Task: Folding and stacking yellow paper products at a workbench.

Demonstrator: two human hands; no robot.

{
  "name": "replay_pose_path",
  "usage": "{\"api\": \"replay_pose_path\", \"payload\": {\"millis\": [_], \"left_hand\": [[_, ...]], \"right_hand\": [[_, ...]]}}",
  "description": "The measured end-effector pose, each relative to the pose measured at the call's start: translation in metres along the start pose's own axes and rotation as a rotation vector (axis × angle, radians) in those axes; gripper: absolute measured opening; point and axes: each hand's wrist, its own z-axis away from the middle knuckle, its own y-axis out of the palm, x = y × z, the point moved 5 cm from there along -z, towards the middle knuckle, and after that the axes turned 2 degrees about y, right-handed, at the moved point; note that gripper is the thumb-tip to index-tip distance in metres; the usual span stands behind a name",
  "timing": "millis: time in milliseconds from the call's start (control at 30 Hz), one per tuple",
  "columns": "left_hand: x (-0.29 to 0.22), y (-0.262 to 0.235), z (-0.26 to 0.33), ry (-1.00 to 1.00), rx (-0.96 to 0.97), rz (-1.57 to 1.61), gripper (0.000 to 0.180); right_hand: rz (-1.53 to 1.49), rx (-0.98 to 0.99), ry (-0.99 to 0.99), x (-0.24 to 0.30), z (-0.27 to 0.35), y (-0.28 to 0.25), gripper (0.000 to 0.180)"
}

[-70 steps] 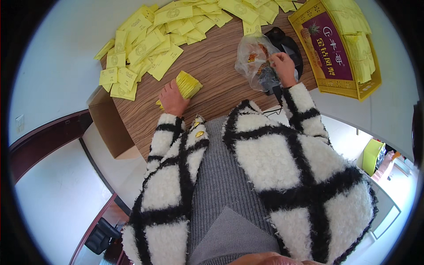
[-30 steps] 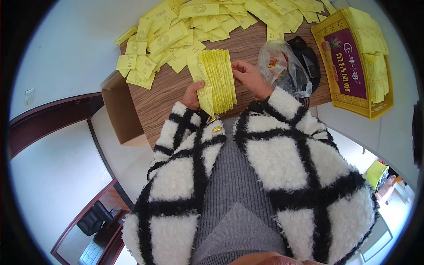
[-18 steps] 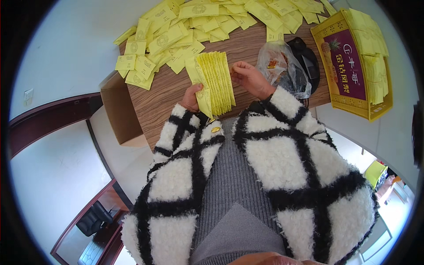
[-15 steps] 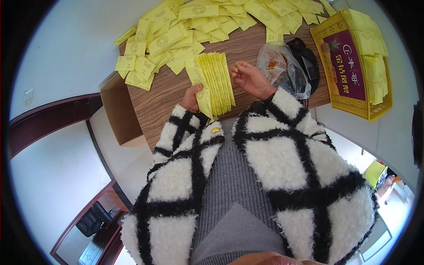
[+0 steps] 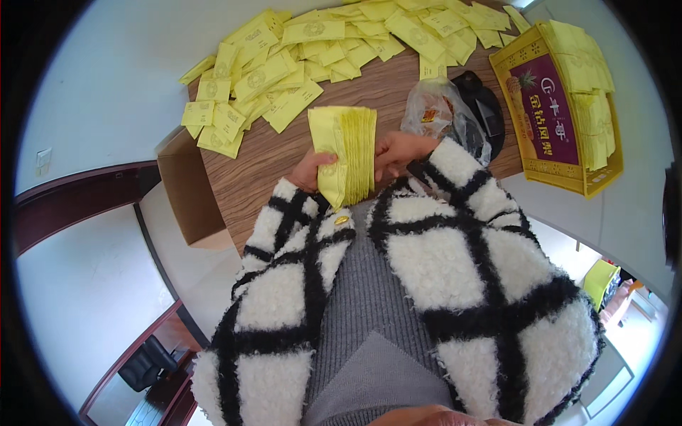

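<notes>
A thick stack of yellow paper envelopes (image 5: 342,153) stands on edge in front of my chest. My left hand (image 5: 312,169) grips it from the left, thumb lying across its front face. At the stack's right edge is my right hand (image 5: 399,152), with curled fingers pressed against the side of the envelopes; some of its fingertips are hidden. The envelopes are squeezed close together. A wide heap of loose yellow envelopes (image 5: 312,52), printed with a round mark, spreads along the far side of the wooden table (image 5: 249,177).
Right of my hands lie a clear plastic bag (image 5: 430,106) with something dark inside and a black object (image 5: 482,106). A yellow plastic crate (image 5: 595,183) at the right holds bundled envelopes. By the table's left edge stands an open cardboard box (image 5: 186,192).
My right hand has moved left and down onto the stack's side. The envelopes, fanned out before, are now pressed together, and the stack sits slightly lower in view.
</notes>
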Motion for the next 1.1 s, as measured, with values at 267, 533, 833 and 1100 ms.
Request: {"api": "replay_pose_path", "payload": {"millis": [267,533,833,1100], "left_hand": [[-0.005,0.006,0.008,-0.014,-0.083,-0.101,0.062],[-0.032,-0.025,0.004,0.171,-0.270,-0.329,0.054],[-0.052,-0.043,-0.007,0.616,-0.403,-1.069,0.085],[-0.050,-0.059,-0.011,0.652,-0.428,-1.118,0.085]], "right_hand": [[0.474,-0.040,0.070,0.046,-0.001,0.022,0.035],[0.575,-0.443,-0.139,0.032,-0.004,-0.032,0.093],[0.874,-0.645,-0.346,0.105,-0.024,-0.009,0.120],[1.090,-0.599,-0.166,0.112,-0.063,0.010,0.121]]}}
